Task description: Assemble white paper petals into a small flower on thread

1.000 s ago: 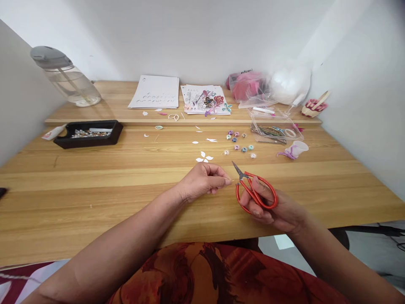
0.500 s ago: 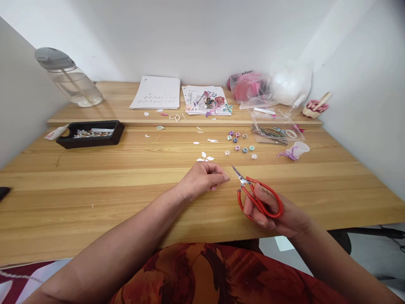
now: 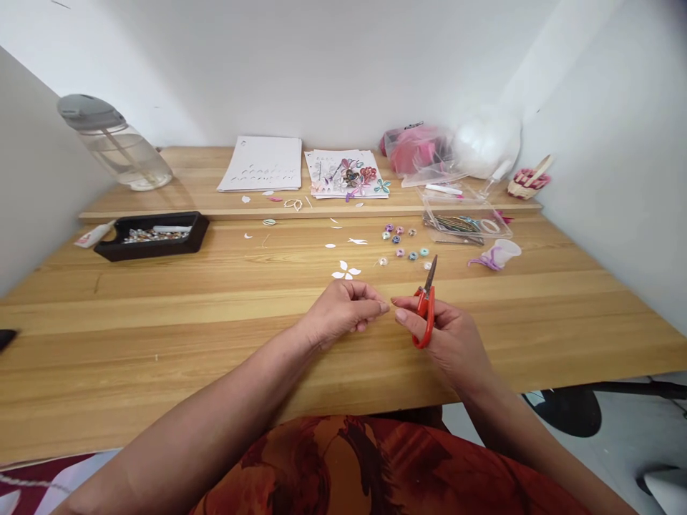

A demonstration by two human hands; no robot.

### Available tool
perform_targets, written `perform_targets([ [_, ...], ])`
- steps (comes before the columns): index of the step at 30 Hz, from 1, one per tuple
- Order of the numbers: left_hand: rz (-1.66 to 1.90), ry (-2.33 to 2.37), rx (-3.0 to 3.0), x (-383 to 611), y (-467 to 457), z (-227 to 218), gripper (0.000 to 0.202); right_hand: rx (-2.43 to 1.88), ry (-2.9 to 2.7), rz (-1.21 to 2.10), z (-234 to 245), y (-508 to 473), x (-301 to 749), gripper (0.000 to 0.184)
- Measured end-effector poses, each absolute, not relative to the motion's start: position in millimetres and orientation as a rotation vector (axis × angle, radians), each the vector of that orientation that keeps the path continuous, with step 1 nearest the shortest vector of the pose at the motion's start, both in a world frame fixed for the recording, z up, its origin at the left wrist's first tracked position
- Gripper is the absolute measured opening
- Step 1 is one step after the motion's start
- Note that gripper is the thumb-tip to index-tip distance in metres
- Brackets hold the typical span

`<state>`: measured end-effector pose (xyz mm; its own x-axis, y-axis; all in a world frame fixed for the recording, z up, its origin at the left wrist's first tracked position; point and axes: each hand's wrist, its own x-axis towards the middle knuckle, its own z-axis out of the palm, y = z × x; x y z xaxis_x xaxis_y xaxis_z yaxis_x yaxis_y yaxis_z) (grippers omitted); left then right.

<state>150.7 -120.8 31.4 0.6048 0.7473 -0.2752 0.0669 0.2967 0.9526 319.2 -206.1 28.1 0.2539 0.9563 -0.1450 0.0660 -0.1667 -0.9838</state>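
Observation:
My left hand [image 3: 348, 312] is closed in a pinch above the middle of the table; whatever sits between thumb and forefinger is too small to make out. Close to its fingertips, my right hand [image 3: 454, 332] holds red-handled scissors [image 3: 426, 307] with dark blades pointing up and away from me. The right thumb and forefinger reach toward the left fingertips, a small gap apart. Just beyond my left hand lie white petal-shaped cutouts [image 3: 346, 270], arranged like a flower. Several small thread bobbins [image 3: 400, 252] in different colours lie beyond the scissors.
A black tray [image 3: 150, 247] of beads and a water bottle [image 3: 115, 150] stand at the left. On the raised back ledge are a stack of printed paper [image 3: 260, 163] and colourful flower pieces [image 3: 357, 175]. A clear box [image 3: 464, 222] and a small white cup [image 3: 504, 254] are at the right.
The scissors have swung from pointing at my left hand to pointing up and away. My right hand has moved left, its thumb and forefinger now near the left fingertips. My left hand stays pinched.

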Motion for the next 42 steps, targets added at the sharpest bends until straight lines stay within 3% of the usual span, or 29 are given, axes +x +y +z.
perform_targets([
  [6,0.483,0.881,1.3,151,-121,33,0.02,-1.501,-1.032,0.961,31,-198,316,0.024],
  [19,0.446,0.884,1.281,151,-122,34,0.018,-1.412,-0.892,1.083,22,-195,313,0.03],
  [32,0.503,0.909,1.149,151,-118,31,0.018,-1.764,-1.507,1.082,55,-217,352,0.031],
  [37,0.517,0.92,1.15,150,-117,31,0.017,-1.761,-1.535,1.481,61,-236,365,0.027],
  [42,0.504,0.919,1.159,150,-117,33,0.016,-1.598,-1.342,1.811,55,-237,362,0.035],
])
